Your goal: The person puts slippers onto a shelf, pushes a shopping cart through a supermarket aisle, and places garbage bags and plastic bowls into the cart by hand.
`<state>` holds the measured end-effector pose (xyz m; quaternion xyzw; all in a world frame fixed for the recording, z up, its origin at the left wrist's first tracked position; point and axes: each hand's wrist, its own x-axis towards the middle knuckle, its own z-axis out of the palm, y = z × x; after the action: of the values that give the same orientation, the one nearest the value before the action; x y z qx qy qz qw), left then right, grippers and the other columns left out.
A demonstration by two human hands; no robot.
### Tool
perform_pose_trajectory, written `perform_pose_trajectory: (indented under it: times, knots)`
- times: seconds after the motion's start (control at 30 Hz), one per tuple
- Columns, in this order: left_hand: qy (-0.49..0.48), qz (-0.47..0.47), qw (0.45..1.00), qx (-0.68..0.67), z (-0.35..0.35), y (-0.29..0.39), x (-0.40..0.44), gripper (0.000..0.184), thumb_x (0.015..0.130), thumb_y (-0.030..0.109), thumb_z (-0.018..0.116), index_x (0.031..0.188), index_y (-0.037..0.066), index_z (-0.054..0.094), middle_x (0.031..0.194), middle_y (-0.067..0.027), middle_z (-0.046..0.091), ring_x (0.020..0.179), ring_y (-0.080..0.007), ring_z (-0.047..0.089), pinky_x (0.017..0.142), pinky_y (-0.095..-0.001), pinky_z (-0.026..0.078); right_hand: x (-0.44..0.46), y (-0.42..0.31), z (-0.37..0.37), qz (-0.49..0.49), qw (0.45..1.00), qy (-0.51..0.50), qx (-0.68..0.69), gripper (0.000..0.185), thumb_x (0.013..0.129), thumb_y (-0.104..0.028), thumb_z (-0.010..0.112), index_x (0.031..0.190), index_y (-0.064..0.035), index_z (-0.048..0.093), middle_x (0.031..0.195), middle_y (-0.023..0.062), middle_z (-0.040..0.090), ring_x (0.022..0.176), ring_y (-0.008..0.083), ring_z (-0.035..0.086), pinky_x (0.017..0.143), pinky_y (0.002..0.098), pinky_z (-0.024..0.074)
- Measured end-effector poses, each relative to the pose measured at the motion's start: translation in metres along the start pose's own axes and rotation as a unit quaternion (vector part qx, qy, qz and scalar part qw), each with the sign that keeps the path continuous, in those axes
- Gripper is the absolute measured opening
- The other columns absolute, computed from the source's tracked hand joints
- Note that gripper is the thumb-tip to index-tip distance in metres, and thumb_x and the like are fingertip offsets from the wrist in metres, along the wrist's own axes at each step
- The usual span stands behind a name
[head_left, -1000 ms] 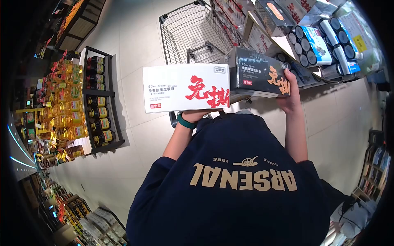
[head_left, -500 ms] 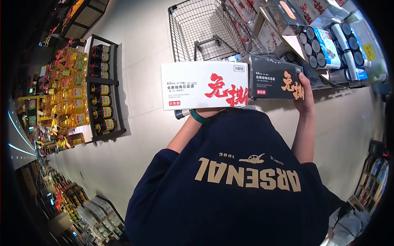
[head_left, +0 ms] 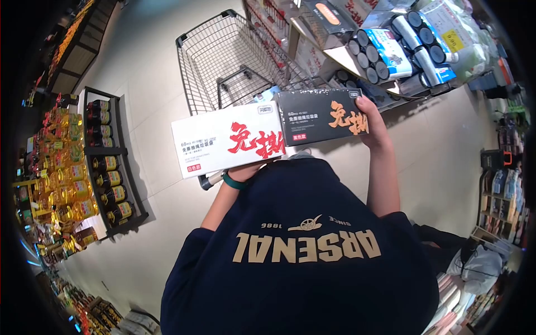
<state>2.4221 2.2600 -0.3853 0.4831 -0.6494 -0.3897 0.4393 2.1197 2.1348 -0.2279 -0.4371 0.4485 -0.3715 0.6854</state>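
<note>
A white box with large red characters is held up in front of my chest, its printed face toward me. My left hand supports it from below; the fingers are mostly hidden beneath and behind it. Beside it on the right is a black box with orange characters, its left end meeting or slightly overlapping the white box's right end. My right hand grips the black box at its right end, thumb on the upper front corner. The white box tilts up toward the right.
Behind the boxes stands a wire shopping cart. At the upper right, a display shelf holds boxes and packs of rolls. Yellow oil bottles and a rack of dark bottles stand at left. A white bag shows at lower right.
Both boxes have shifted left in view with my hands. The white box now tilts more, and the black box shows its front more squarely. The cart and shelves also appear further left.
</note>
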Motion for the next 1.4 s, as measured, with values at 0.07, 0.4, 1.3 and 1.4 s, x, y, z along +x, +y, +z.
perform_pose_trajectory:
  times: [0.07, 0.4, 1.3, 1.4]
  knots:
    - [-0.023, 0.036, 0.999, 0.024, 0.009, -0.025, 0.004, 0.063, 0.079, 0.022, 0.081, 0.133, 0.005, 0.053, 0.134, -0.0104, 0.057, 0.121, -0.0246, 0.056, 0.105, -0.0409, 0.042, 0.004, -0.013, 0.003, -0.032, 0.999, 0.029, 0.012, 0.041, 0.092, -0.033, 0.059, 0.118, -0.0013, 0.056, 0.107, 0.0068, 0.064, 0.097, 0.0117, 0.063, 0.083, 0.0262, 0.0512]
    - [-0.009, -0.086, 0.990, -0.113, 0.026, -0.017, 0.011, 0.062, 0.079, 0.027, 0.082, 0.132, 0.010, 0.056, 0.131, -0.0058, 0.060, 0.121, -0.0199, 0.056, 0.104, -0.0368, 0.042, 0.095, -0.080, 0.015, -0.396, 0.793, 0.312, -0.342, 0.075, 0.071, -0.040, 0.086, 0.122, 0.0024, 0.049, 0.113, 0.0156, 0.052, 0.101, 0.0244, 0.054, 0.090, 0.0351, 0.0454]
    - [0.030, -0.038, 0.986, -0.158, -0.003, -0.012, 0.012, 0.061, 0.078, 0.029, 0.082, 0.130, 0.007, 0.058, 0.127, -0.0100, 0.062, 0.116, -0.0241, 0.058, 0.101, -0.0375, 0.045, 0.180, -0.054, 0.033, -0.399, 0.634, 0.352, -0.561, 0.074, 0.080, -0.032, 0.078, 0.134, 0.0061, 0.045, 0.144, 0.0364, 0.029, 0.129, 0.0517, 0.038, 0.106, 0.0493, 0.0370]
    - [0.033, -0.040, 0.986, -0.158, -0.007, -0.010, 0.000, 0.062, 0.078, 0.029, 0.082, 0.130, 0.007, 0.058, 0.127, -0.0101, 0.062, 0.116, -0.0241, 0.058, 0.100, -0.0374, 0.046, 0.163, -0.055, 0.052, -0.398, 0.594, 0.377, -0.589, 0.077, 0.078, -0.033, 0.080, 0.135, 0.0055, 0.045, 0.145, 0.0356, 0.027, 0.130, 0.0517, 0.031, 0.109, 0.0521, 0.0301]
